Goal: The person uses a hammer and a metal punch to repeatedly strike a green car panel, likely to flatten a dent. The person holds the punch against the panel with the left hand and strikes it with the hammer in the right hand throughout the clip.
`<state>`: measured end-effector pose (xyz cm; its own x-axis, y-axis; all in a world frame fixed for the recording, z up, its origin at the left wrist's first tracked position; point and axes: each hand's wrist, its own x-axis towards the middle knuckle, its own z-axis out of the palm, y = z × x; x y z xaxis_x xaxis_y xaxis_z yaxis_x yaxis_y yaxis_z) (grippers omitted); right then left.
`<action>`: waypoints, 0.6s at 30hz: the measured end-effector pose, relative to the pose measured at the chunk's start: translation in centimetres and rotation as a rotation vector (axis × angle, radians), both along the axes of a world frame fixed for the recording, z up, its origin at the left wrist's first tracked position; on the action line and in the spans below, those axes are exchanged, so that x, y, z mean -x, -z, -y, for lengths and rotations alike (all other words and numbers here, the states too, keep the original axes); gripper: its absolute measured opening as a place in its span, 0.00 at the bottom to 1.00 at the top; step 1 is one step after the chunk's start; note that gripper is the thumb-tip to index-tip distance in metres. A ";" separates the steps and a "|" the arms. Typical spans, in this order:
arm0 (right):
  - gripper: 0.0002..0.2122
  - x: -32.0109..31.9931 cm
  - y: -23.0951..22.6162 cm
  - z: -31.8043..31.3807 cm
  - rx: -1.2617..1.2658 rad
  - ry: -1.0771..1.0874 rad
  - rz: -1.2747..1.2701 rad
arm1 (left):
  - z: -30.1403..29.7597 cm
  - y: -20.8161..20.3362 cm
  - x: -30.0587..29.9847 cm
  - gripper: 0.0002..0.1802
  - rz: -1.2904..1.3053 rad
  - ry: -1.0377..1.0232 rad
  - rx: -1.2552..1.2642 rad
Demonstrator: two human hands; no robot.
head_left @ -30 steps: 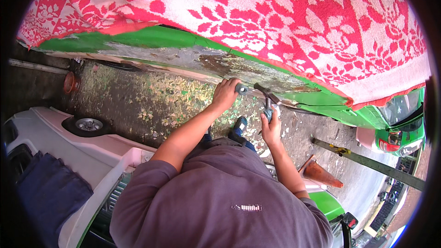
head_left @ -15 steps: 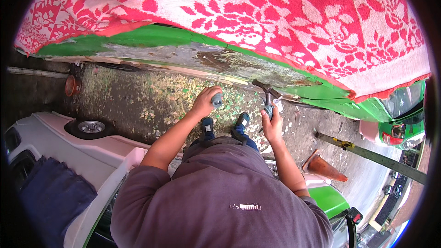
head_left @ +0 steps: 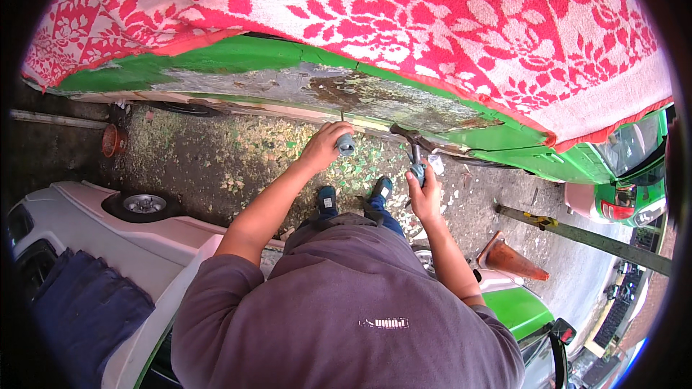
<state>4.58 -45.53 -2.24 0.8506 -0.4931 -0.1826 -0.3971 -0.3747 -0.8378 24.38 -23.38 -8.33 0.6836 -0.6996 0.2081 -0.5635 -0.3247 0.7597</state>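
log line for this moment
left hand: holds grey-handled tool; right hand: holds hammer; green panel: paint patchy; ground: scattered flakes

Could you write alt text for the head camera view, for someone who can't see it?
A person's right hand grips a dark metal hammer and the left hand a grey-blue-handled tool, beside a green vehicle body with patchy, peeling paint. A red-and-white floral cloth drapes over it; yellowish and green flakes litter the ground.

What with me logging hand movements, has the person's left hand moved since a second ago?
Yes: the left hand has moved left along the green car's worn side, judged against the brown patch on it.
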 end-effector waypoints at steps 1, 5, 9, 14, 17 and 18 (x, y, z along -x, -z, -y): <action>0.22 0.0 0.0 -0.1 -0.013 0.000 0.002 | 0.2 -0.3 -0.1 0.18 0.009 0.013 -0.023; 0.22 -1.0 -0.6 -1.0 -0.033 0.001 -0.002 | 2.1 -1.2 -0.8 0.21 0.007 0.007 -0.090; 0.24 -1.7 -1.6 -2.0 -0.105 0.033 0.060 | 4.5 -1.6 -1.8 0.23 -0.219 -0.219 -0.115; 0.24 -1.5 -0.1 -2.6 -0.021 0.049 0.247 | 4.6 -0.7 -1.8 0.23 -0.032 -0.103 0.009; 0.23 -3.0 -1.5 -2.9 0.246 -0.190 -0.004 | 4.8 -0.5 -2.1 0.24 -0.033 -0.117 -0.039; 0.23 -2.7 -1.0 -2.6 0.199 -0.176 -0.038 | 4.7 -0.3 -1.8 0.24 -0.034 -0.125 -0.043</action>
